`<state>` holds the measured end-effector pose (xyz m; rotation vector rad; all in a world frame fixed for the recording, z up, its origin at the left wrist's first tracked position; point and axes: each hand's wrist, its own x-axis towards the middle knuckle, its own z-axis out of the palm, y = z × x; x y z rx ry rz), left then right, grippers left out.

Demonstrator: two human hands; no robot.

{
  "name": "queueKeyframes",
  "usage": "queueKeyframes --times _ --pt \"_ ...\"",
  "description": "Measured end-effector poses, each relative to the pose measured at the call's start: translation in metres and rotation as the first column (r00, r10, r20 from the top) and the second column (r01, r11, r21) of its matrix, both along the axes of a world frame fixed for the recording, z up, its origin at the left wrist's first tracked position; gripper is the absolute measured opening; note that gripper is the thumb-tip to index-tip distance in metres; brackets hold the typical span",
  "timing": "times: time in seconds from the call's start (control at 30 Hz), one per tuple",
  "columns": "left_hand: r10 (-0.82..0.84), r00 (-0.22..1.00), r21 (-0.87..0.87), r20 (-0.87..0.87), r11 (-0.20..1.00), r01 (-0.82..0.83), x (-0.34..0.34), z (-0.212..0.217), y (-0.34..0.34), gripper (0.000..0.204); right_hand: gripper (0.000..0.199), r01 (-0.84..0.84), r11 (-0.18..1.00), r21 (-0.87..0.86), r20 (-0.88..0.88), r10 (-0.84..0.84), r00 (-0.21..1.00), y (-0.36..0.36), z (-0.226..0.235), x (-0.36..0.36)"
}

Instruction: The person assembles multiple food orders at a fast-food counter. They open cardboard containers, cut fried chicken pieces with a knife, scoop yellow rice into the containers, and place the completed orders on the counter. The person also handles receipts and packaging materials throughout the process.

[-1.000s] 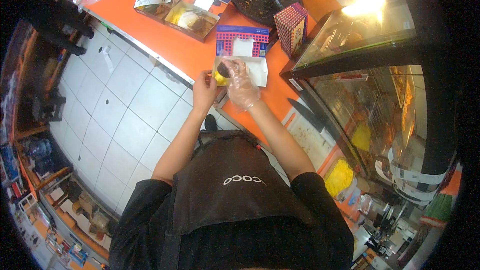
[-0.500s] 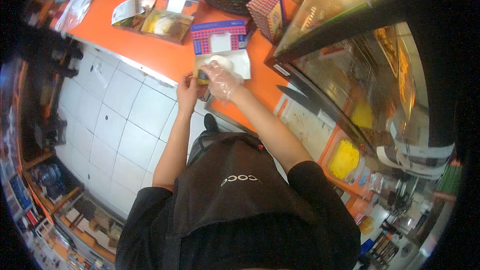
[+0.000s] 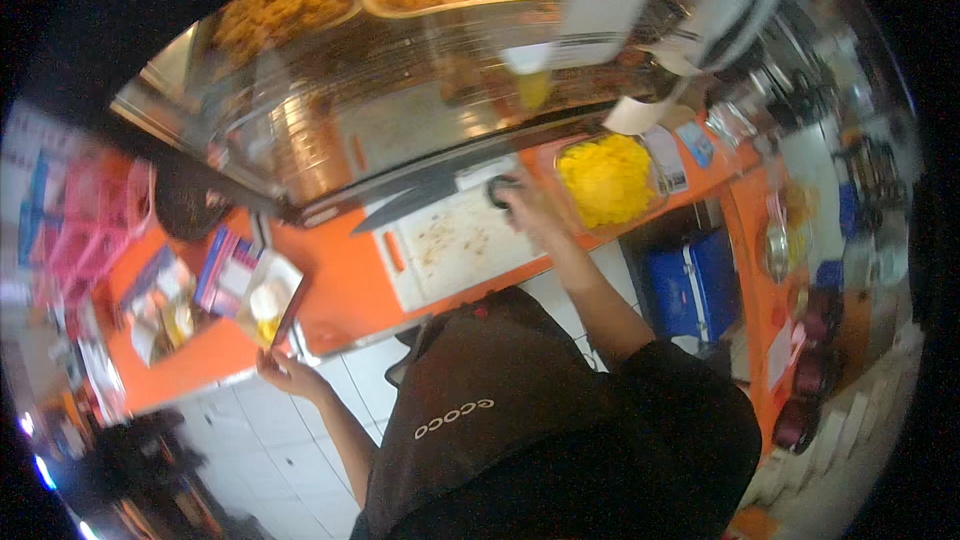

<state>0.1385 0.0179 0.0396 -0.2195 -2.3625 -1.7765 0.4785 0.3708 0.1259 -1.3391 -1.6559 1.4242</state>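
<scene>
The person is standing at an orange table, leaning over it in a dark apron. The left hand is hovering at the table's near edge, just below a small tray with a pale lining and a bit of yellow food in it; the fingers are curling loosely, and whether they are touching the tray is not clear. The right hand is reaching across a white cutting board and is closing around a dark round thing at the board's far right corner. Just to the right of that hand, a clear container of yellow food is sitting on the table. A long knife is lying along the board's far edge, against a glass display case holding trays of fried food. A blue cooler is standing on the floor beneath the table's right end.
</scene>
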Motion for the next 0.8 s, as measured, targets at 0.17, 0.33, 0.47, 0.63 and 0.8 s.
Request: queueKeyframes --times 0.17,0.33,0.47,0.63,0.8 --pt "-0.162 0.983 -0.05 -0.086 0.986 0.158 0.065 0.008 0.081 0.034 0.052 -0.005 0.513 0.858 0.338 -0.558 0.758 0.05 -0.016 0.153" --pt "-0.408 0.908 0.033 -0.092 0.91 0.413 0.153 0.013 0.166 0.031 0.049 -0.124 0.632 0.765 0.47 -0.417 0.778 0.083 -0.013 0.188" --pt "-0.522 0.849 0.145 -0.08 0.837 0.528 0.215 0.036 0.197 0.029 0.046 0.187 0.424 0.886 0.001 -0.404 0.915 0.149 0.038 0.17" --pt "-0.518 0.855 -0.079 -0.027 0.854 0.514 0.267 0.059 0.185 0.028 0.052 0.074 0.198 0.977 0.049 -0.554 0.831 0.245 0.105 0.145" --pt "-0.447 0.893 -0.108 -0.053 0.892 0.44 0.285 0.062 0.167 0.031 0.05 0.051 0.249 0.967 0.08 -0.488 0.869 0.325 0.113 0.119"
